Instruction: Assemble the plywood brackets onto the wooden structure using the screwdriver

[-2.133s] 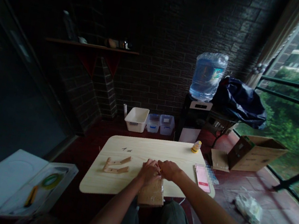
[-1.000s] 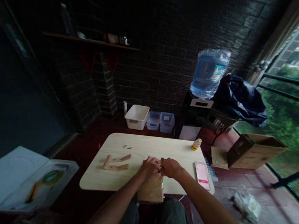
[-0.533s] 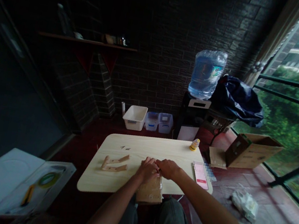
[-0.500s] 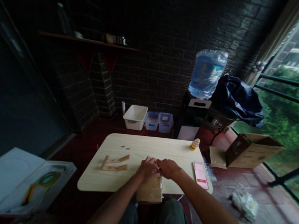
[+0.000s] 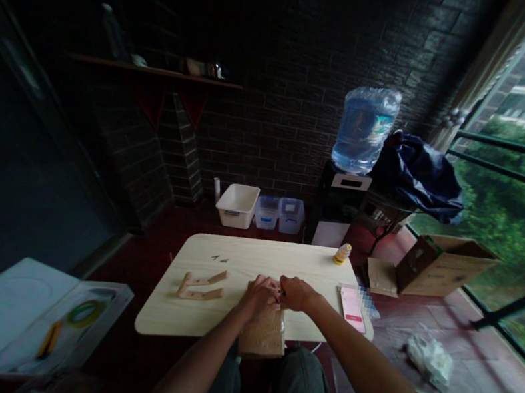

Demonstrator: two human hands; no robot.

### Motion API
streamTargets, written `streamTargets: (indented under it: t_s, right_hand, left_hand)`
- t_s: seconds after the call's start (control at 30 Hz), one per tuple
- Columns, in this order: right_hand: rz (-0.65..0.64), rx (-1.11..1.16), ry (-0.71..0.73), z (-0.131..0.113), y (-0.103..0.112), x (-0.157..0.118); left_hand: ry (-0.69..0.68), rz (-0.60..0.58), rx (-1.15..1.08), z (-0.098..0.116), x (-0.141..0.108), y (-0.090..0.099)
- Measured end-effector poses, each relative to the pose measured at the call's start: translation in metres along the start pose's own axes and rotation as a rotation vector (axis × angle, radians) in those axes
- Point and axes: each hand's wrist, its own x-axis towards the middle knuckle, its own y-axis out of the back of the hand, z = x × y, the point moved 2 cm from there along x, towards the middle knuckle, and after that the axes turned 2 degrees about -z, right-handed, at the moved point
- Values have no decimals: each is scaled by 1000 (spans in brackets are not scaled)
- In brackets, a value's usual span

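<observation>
My left hand [image 5: 260, 293] and my right hand [image 5: 295, 293] meet at the near edge of a low light-wood table [image 5: 241, 262]. Both pinch the top of a brown plastic-wrapped packet [image 5: 263, 333] that hangs over the table's edge toward my lap. Fingers of both hands are closed on the packet's upper end. To the left of my hands two small wooden brackets [image 5: 202, 284] lie side by side on the table. Two tiny dark bits [image 5: 219, 259] lie farther back.
A pink phone [image 5: 353, 306] and a small yellow bottle [image 5: 342, 253] sit on the table's right side. Beyond stand a water dispenser [image 5: 355, 165], white and clear bins [image 5: 239, 206], and a cardboard box [image 5: 443, 266]. A white box with tape [image 5: 84, 312] lies at left.
Both hands stay on the packet's top with only small finger shifts. The view has drifted slightly.
</observation>
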Motion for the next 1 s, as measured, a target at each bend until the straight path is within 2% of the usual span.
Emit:
streamTargets:
  t_s: [0.23, 0.67, 0.83, 1.0]
  right_hand:
    - [-22, -132, 125, -7, 12, -7]
    - [-9, -114, 60, 5, 6, -3]
    - [-26, -80, 33, 0, 10, -9]
    - [-26, -97, 80, -9, 18, -12]
  left_hand:
    - [-9, 41, -24, 3, -2, 1]
    - [-7, 57, -41, -2, 0, -5]
    - [-20, 58, -24, 1, -1, -1]
    - [-29, 37, 0, 5, -2, 6]
